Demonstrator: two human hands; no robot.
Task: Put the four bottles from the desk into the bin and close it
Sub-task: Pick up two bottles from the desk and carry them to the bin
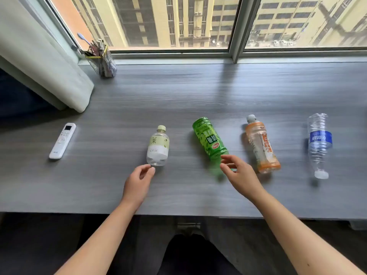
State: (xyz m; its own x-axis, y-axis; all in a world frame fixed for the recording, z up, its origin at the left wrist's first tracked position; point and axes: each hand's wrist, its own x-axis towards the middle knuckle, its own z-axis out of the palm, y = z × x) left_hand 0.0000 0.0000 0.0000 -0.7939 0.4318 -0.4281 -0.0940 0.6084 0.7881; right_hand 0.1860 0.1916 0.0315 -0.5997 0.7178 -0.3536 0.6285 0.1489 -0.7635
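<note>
Four bottles lie on the desk (198, 92) (both hands open, holding nothing).

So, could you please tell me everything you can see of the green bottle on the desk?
The green translucent plastic bottle lies on its side on the grey wood-grain desk, base toward the window, neck toward the person. Its green label bears white characters and a red oval logo. The right hand covers its neck end, fingers open and at or just above it; contact is unclear.
</note>
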